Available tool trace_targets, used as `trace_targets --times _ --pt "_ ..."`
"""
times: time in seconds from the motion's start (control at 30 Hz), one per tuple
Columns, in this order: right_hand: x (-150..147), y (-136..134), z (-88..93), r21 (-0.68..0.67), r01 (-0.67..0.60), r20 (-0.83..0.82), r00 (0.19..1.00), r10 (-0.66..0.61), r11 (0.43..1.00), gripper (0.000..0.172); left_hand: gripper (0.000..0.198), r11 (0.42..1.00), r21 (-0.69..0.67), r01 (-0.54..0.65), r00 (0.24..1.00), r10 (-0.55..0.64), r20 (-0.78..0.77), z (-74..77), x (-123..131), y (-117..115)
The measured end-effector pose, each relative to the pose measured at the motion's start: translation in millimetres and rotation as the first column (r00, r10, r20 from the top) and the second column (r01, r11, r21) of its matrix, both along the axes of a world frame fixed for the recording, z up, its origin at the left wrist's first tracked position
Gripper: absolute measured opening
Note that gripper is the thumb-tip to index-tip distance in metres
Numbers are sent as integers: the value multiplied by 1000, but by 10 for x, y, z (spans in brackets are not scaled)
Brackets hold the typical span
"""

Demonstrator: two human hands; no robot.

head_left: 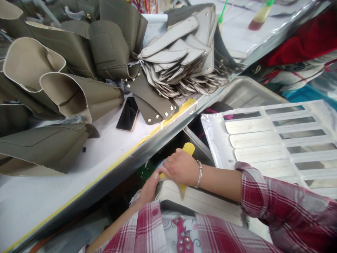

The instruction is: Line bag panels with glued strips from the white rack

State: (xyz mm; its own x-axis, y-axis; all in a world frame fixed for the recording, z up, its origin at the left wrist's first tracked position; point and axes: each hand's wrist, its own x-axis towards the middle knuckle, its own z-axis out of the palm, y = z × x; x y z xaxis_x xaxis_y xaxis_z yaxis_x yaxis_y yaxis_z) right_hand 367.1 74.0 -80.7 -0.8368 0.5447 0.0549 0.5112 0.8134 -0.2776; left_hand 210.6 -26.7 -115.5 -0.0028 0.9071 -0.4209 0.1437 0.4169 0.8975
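Observation:
My right hand point(181, 167) is closed over a flat yellow piece. A rounded yellow end point(189, 148) sticks out past the knuckles, and a pointed yellow part point(183, 191) shows below the palm. Just left of it, my left hand point(149, 188) is closed, its fingertips meeting my right fingers near a yellow edge. What the left fingers pinch is hidden. Under both hands, close to my body, lies a long cream-coloured panel point(205, 203) with a curved near end.
A white slotted board point(218, 140) with several pale strips point(250, 140) stands at right. On the white table point(105, 154) are olive rolled leather-like pieces point(107, 45), a pile of grey straps point(181, 52), dark riveted straps point(151, 98) and a phone point(127, 114). A metal tray point(244, 89) sits behind the board.

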Motion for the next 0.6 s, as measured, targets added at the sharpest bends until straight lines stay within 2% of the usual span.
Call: trace_targets --times 0.17,0.27,0.33,0.5,0.6 --pt "63 -75 2 -55 96 49 994 -93 994 49 51 976 51 211 976 -213 49 80 -37 207" --pt "85 -87 1 -107 126 102 988 -115 986 48 48 922 37 384 923 -385 16 126 -116 300" --pt "86 -70 0 -130 137 135 984 -120 982 48 47 887 22 460 888 -460 0 153 -155 363" --pt "84 -5 27 -154 132 164 981 -106 979 45 41 870 39 492 870 -493 7 209 -140 500" --pt "142 -79 93 -166 182 224 964 -142 969 46 39 871 38 489 869 -491 64 250 -87 515"
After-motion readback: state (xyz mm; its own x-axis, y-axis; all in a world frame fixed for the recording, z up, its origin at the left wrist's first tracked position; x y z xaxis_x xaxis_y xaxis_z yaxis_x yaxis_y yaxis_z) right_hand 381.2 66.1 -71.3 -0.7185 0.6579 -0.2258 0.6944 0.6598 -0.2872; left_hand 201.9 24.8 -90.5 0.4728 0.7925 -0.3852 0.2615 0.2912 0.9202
